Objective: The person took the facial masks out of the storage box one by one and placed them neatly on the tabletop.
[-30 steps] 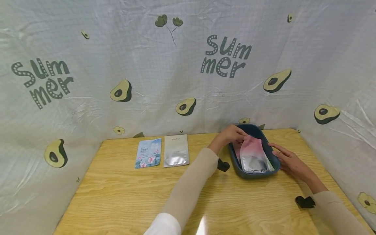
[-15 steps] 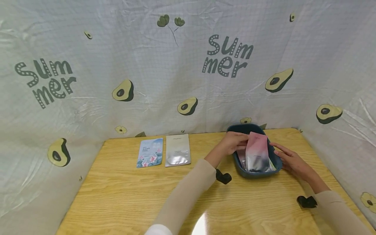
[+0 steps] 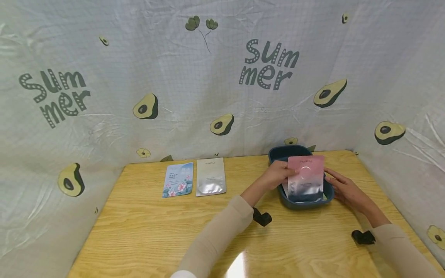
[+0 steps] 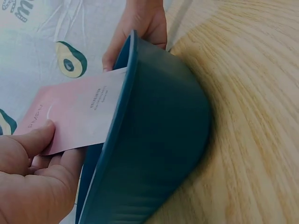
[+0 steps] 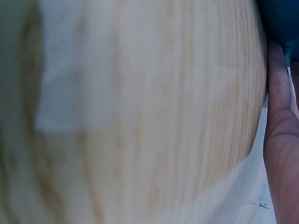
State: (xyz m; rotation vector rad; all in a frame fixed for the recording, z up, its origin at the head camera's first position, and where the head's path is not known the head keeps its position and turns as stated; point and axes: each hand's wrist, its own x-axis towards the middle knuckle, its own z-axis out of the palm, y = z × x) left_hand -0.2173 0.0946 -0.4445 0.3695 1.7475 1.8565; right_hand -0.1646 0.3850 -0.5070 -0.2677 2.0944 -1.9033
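Note:
My left hand (image 3: 275, 175) pinches a pink-to-silver sheet mask packet (image 3: 306, 173) by its left edge, thumb on the printed face. The packet stands upright over a dark blue storage bin (image 3: 298, 205), its lower part inside the rim in the left wrist view. Other packets in the bin are mostly hidden behind it. My right hand (image 3: 349, 193) holds the bin's right side at the rim, and in the right wrist view a finger (image 5: 279, 79) lies along the outer wall.
Left of the bin, a blue floral packet (image 3: 178, 180) and a cream-and-silver packet (image 3: 211, 177) lie side by side on the wooden table (image 3: 167, 235). A white avocado-print curtain (image 3: 187, 88) hangs behind and at both sides.
My left hand has drawn the pink packet up from among the bin's contents and turned its printed face toward the head camera. My right hand stays at the bin's side.

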